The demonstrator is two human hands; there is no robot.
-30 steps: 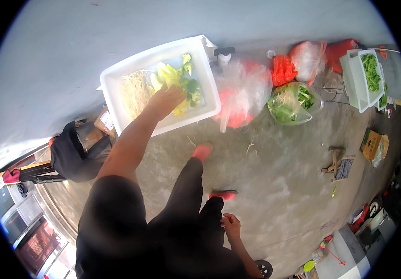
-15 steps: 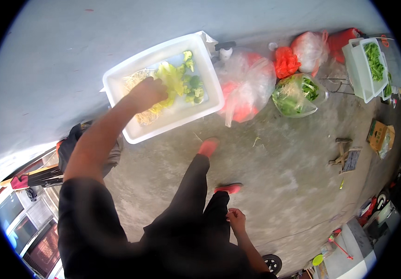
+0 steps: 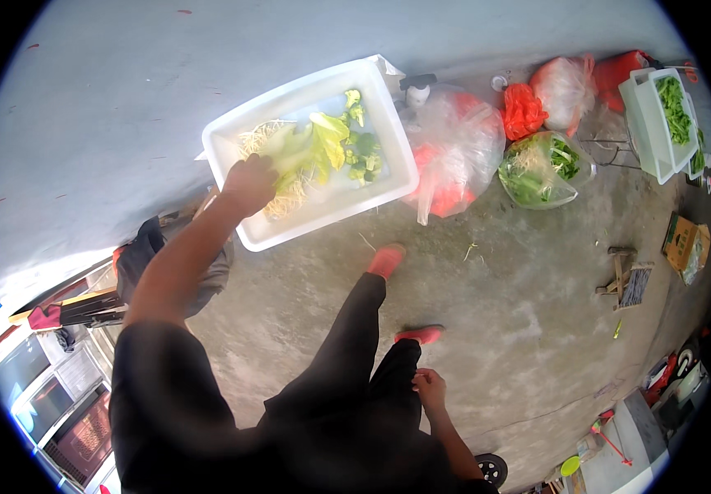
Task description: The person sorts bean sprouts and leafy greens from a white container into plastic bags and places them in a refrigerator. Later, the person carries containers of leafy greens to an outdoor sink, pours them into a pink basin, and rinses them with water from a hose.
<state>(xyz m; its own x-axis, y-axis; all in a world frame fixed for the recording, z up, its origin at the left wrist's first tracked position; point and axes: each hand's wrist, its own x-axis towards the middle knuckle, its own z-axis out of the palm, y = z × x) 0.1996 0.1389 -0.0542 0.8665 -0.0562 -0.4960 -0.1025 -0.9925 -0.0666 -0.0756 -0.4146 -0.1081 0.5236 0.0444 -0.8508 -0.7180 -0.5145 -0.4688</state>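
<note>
A white plastic tub [image 3: 401, 156] stands against the wall ahead of me. My left hand [image 3: 248, 183] reaches over its left side, fingers closed on the pale stem end of a leafy lettuce [image 3: 328, 140], whose yellow-green leaf spreads toward the tub's middle. The stem looks slightly smeared by motion. Bean sprouts [image 3: 285, 202] lie beneath and beside that hand, in the tub's left part. Broccoli florets [image 3: 364, 156] sit at its right. Low by my right thigh hangs my right hand [image 3: 430, 389], its fingers curled together; whatever is between them is too small to make out.
Right of the tub lie a large clear-and-red plastic bag [image 3: 454, 156], a red bag [image 3: 523, 113] and a clear bag of greens [image 3: 541, 169]. White bins with leafy greens [image 3: 673, 111] stand farther right. A small folding stool [image 3: 629, 280] and a cardboard box [image 3: 685, 245] rest on the concrete floor.
My left hand has drawn back toward the tub's left side, and the lettuce stem now shows in its grip. My right hand stays by the thigh. The whole view has shifted slightly.
</note>
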